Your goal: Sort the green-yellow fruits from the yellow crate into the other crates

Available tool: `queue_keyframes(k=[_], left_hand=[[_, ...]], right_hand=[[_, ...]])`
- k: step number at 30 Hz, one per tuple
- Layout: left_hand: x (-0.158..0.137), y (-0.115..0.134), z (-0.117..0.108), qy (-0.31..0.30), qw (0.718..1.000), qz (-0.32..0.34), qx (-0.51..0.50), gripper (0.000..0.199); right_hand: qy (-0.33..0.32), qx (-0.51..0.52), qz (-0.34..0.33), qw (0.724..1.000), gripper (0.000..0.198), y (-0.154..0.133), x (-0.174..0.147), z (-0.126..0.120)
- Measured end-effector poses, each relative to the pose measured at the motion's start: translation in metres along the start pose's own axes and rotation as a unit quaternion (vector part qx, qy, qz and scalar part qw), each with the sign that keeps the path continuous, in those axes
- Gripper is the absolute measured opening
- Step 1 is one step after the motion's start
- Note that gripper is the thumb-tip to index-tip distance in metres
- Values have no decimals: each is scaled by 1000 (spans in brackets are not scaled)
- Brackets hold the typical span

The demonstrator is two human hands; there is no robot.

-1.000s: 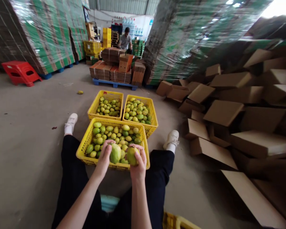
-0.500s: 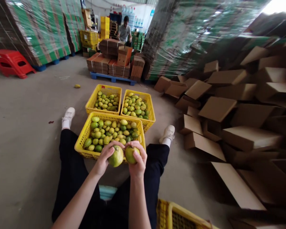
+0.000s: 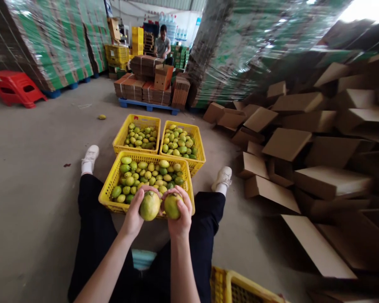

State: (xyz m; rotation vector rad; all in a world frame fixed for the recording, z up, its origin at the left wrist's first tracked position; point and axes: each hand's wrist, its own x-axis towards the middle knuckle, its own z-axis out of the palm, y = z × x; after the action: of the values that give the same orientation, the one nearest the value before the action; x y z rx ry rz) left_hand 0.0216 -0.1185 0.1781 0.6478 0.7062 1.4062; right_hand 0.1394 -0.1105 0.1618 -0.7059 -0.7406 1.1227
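My left hand [image 3: 134, 219] is wrapped round a yellow-green lemon [image 3: 149, 206]. A second, slightly smaller and greener lemon [image 3: 172, 206] is in my right hand [image 3: 182, 219], thumb across its side. The two fruits are held up side by side with a narrow gap between them. Just beyond and below my hands is the near yellow crate [image 3: 105, 197], holding many green and yellow lemons [image 3: 130, 181]. Parts of its front rim are hidden by my hands.
Behind it stand a left crate [image 3: 119, 147] and a right crate [image 3: 199, 162] of lemons. Another yellow crate [image 3: 229, 286] is by my right thigh. Cardboard boxes [image 3: 287, 145] heap up at right. One lemon [image 3: 101, 117] lies on the floor near a red stool [image 3: 17, 88]. A person [image 3: 163, 44] is farther back.
Both hands have shifted slightly left. The lemon in my left hand has been turned, showing a more evenly yellow side. Both fruits stay held.
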Motion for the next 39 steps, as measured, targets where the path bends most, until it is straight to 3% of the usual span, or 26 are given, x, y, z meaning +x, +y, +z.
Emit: queue_keyframes(k=[5, 10, 12, 15, 19, 23, 28, 34, 39], left_hand=[[10, -5, -3, 81, 992, -66, -78, 41], [16, 1, 1, 80, 977, -130, -148, 36], [16, 3, 4, 90, 974, -126, -165, 34], [17, 5, 6, 120, 971, -118, -171, 30], [20, 8, 2, 100, 974, -128, -156, 27], [21, 11, -8, 96, 982, -120, -114, 25], [22, 10, -13, 105, 981, -115, -114, 23], [22, 8, -13, 66, 986, -82, -127, 23], [22, 8, -13, 67, 989, -66, -111, 20]], right_hand=[[18, 45, 69, 996, 30, 3, 3, -2], [-69, 63, 124, 988, 36, -3, 4, -6], [-72, 73, 134, 986, 42, -6, 4, -2], [-27, 109, 139, 984, 40, -5, 4, 7], [46, 149, 174, 972, 29, 2, 6, 14], [81, 134, 199, 967, 36, 4, 11, 12], [67, 99, 202, 972, 38, 4, 14, 9], [51, 59, 186, 980, 39, 8, 12, 10], [13, 87, 171, 981, 36, 8, 10, 7]])
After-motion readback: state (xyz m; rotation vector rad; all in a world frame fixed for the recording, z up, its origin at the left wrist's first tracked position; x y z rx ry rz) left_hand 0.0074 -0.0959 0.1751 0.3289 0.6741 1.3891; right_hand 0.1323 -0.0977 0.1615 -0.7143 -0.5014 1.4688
